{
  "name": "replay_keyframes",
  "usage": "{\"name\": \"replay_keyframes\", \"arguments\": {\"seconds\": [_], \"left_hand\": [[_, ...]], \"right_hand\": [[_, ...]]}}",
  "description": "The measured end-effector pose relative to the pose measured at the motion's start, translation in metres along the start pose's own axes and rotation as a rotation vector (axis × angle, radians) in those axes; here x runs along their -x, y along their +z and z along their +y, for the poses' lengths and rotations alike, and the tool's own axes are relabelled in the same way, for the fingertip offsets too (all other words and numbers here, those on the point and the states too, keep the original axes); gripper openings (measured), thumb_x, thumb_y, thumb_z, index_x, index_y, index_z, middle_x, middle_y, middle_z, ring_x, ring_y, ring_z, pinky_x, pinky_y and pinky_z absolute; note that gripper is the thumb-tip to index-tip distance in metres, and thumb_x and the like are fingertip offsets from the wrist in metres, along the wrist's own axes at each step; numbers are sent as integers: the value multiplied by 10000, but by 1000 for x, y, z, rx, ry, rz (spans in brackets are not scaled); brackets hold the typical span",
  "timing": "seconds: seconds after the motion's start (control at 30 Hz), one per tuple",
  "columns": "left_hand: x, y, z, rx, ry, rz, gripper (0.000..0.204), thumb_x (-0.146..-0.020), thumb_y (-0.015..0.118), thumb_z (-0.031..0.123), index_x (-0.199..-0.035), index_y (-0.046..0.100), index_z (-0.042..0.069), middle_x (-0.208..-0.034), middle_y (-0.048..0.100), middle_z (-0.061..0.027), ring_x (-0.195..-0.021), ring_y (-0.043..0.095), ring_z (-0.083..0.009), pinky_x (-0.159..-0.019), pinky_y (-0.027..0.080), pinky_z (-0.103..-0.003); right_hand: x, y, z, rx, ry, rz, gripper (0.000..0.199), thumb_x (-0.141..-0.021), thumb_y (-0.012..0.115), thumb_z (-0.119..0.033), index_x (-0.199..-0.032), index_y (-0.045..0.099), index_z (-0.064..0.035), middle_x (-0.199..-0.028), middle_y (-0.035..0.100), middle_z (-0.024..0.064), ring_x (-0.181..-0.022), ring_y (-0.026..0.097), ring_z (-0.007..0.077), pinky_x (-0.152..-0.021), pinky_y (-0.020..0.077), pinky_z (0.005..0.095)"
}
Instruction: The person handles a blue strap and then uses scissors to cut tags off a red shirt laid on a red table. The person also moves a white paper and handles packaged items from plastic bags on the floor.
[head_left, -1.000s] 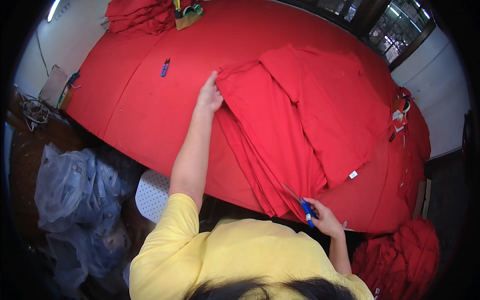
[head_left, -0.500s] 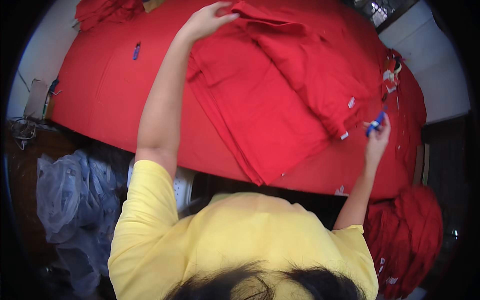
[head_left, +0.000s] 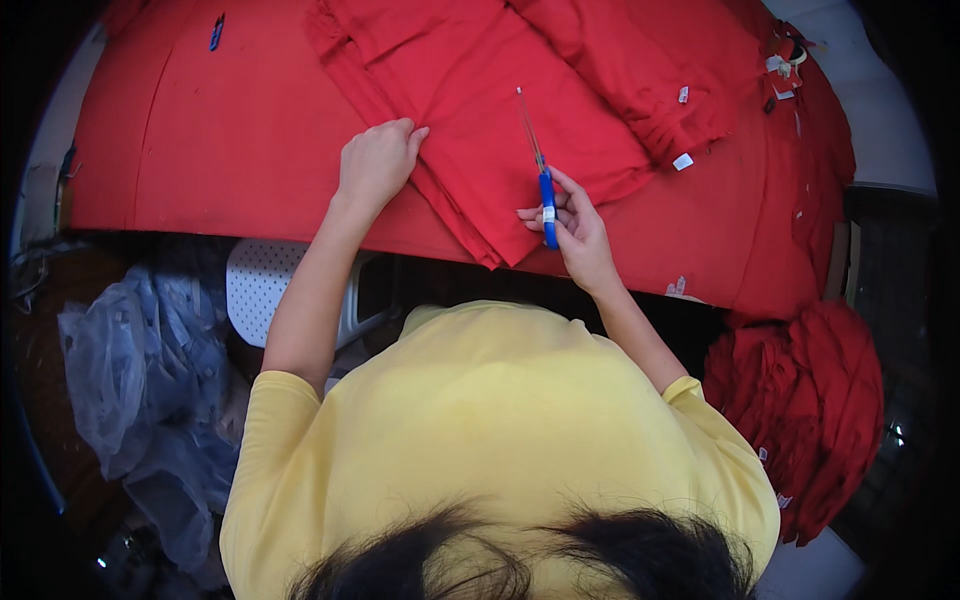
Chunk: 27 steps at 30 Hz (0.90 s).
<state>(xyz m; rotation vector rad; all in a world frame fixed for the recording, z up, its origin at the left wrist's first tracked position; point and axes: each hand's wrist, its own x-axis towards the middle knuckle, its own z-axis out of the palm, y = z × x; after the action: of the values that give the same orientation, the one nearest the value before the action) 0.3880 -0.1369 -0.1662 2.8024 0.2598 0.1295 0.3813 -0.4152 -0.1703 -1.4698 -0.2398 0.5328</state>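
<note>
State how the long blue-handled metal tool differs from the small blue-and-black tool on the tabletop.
The long blue-handled metal tool is held in the right hand; the small blue-and-black tool lies on the red tabletop. The long tool has a thin metal end; the small tool's end looks dark. Both show blue.

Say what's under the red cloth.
Red table covering shows along the left side of the cloth, near the left hand; whatever lies directly beneath is hidden. The right hand holds scissors over it.
</note>
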Motion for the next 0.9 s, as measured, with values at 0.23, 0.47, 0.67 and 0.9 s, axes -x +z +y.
{"name": "replay_keyframes", "arguments": {"seconds": [0.23, 0.47, 0.67, 0.9], "left_hand": [[-37, -33, 6, 1315, -259, 24, 293, -976, 471, 322, -870, 576, 71, -921, 629, -53, -838, 625, -195, -715, 527, -340], [-96, 1, 4, 1577, -400, -27, 280, -979, 465, 256, -1145, 460, 30, -1177, 541, -145, -1000, 586, -305, -887, 506, -405], [-90, 10, -3, 1563, -370, -104, 288, -911, 596, 224, -1130, 494, 67, -1097, 602, -92, -965, 603, -210, -841, 496, -350], [-42, 6, 26, 1781, -445, -453, 171, -804, 712, 125, -894, 630, 4, -809, 657, -99, -654, 644, -193, -608, 558, -312]], "right_hand": [[9, -15, -24, 5, -94, 155, 513, -898, 404, 82, -1393, 304, -7, -1106, 519, 150, -972, 626, 210, -827, 514, 296], [18, -15, -28, 8, -91, 149, 497, -909, 418, 65, -1389, 308, -5, -1105, 526, 141, -958, 627, 193, -824, 512, 294], [17, -10, -25, -29, -63, 145, 524, -891, 434, 83, -1390, 317, -25, -1104, 535, 136, -960, 623, 194, -829, 508, 297], [-12, 31, -28, 657, -510, -4, 649, -763, 567, 62, -1372, 390, -76, -1104, 526, 199, -1026, 541, 364, -855, 444, 400]]}}
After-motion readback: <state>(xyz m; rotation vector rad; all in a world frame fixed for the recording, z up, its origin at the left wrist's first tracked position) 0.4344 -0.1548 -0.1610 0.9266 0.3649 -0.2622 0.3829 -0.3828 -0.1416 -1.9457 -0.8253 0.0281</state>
